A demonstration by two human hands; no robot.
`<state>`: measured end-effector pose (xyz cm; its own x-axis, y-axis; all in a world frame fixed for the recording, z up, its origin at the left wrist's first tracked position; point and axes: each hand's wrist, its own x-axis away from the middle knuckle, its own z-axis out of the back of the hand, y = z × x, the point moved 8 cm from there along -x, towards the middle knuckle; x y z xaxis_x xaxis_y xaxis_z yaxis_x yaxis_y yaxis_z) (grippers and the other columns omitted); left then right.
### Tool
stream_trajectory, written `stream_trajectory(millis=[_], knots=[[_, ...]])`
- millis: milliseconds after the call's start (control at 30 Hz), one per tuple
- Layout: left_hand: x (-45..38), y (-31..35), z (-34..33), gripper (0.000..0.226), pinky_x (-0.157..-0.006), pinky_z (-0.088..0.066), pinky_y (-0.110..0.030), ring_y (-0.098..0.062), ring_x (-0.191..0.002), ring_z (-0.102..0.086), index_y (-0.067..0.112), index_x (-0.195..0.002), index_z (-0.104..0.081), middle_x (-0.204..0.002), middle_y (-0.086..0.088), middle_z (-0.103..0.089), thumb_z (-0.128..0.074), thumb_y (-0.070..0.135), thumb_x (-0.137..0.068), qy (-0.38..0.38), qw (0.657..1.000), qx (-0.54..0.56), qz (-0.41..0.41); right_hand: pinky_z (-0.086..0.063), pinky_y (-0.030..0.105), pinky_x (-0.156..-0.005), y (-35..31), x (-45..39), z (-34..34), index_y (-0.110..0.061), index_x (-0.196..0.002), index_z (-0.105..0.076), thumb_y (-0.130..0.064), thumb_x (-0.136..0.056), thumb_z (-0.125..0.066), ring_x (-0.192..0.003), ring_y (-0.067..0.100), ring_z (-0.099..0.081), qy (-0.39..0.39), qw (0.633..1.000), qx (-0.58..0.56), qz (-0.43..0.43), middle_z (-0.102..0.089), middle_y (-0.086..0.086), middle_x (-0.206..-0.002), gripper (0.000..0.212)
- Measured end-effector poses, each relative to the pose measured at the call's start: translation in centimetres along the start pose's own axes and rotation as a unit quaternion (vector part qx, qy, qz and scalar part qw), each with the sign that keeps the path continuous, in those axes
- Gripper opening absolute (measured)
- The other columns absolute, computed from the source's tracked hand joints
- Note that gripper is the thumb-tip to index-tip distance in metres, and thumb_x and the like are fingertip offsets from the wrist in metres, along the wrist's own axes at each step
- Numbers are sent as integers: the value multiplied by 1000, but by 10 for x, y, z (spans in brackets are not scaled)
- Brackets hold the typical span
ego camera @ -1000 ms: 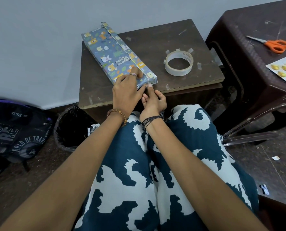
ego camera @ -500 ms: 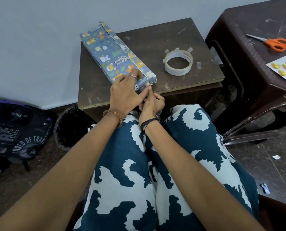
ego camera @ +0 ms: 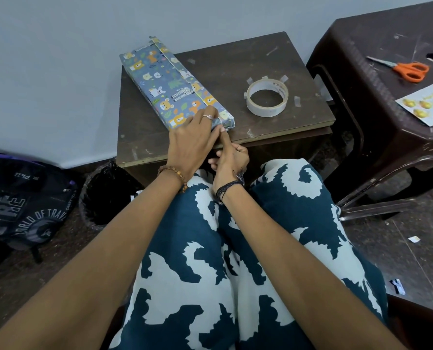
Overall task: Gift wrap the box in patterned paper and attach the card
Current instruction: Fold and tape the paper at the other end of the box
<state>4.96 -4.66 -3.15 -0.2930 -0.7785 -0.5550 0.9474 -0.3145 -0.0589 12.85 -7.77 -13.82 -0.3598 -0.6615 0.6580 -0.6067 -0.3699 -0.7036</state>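
Box in blue animal-print paper, lying slantwise on small dark table, far end toward wall, near end close to front edge. Left hand laid over near end of box, fingers fairly straight and pressing down on top face, ring on one finger, bead bracelet at wrist. Right hand just below table edge, index finger stretched up to folded paper at near end of box, tip touching paper beside left thumb; other fingers curled into palm, holding nothing visible. Dark cords around right wrist. Tape roll flat on same table, right of box and well apart from it, several short cut strips stuck around rim. Card with yellow shapes on darker plastic table at right, orange-handled scissors beyond card. Lap in blue-and-white patterned cloth below hands. Backpack on floor at left, black bin between backpack and small table.
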Motion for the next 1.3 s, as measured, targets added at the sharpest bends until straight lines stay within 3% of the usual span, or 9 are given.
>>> stream_trajectory(millis=[167, 467, 633, 833, 1133, 1300], knots=[[-1, 3, 5, 20, -36, -28, -20, -11, -52, -53, 19, -89, -57, -75, 8, -60, -49, 38, -92, 8, 999, -40, -18, -36, 16, -35, 2, -1, 2, -18, -75, -49, -35, -78, -75, -28, 6, -43, -1, 1000, -27, 3, -59, 0, -57, 31], [-4, -4, 7, 24, -43, -23, -20, -14, -47, -55, 19, -83, -62, -75, 7, -64, -50, 38, -90, 5, 1000, 31, -1, -34, 14, -32, -1, -1, 4, -18, -71, -47, -35, -77, -75, -24, 4, -42, 22, 1000, 0, 5, -58, -1, -54, 34], [-10, -17, 0, 20, -56, -36, -26, -16, -78, -65, 24, -85, -68, -87, 7, -70, -58, 41, -86, -69, 982, 134, 114, -34, 13, -31, 0, -1, 3, -18, -71, -46, -35, -77, -75, -23, 4, -42, 22, 1000, -5, -2, -58, -1, -55, 34], [-11, -31, -7, 11, -65, -38, -22, -8, -83, -63, 31, -82, -71, -82, 11, -71, -65, 40, -80, -110, 945, 196, 236, -34, 14, -33, -2, -1, 4, -17, -71, -46, -33, -78, -75, -24, 4, -42, 24, 1000, -16, -1, -59, -2, -55, 34], [-11, -25, 0, 10, -70, -39, -23, -9, -94, -63, 29, -93, -64, -93, 15, -70, -61, 32, -84, -98, 944, 208, 238, -34, 14, -31, -8, 0, 8, -18, -68, -48, -40, -78, -72, -24, 3, -43, 39, 998, 41, 28, -57, -4, -52, 34], [-8, -25, -3, 10, -67, -43, -25, -9, -90, -63, 31, -90, -63, -90, 14, -69, -54, 27, -87, -117, 950, 203, 209, -37, 15, -32, -10, 1, 9, -18, -72, -49, -34, -82, -69, -23, 3, -43, 24, 998, 53, 14, -58, -4, -54, 28]])
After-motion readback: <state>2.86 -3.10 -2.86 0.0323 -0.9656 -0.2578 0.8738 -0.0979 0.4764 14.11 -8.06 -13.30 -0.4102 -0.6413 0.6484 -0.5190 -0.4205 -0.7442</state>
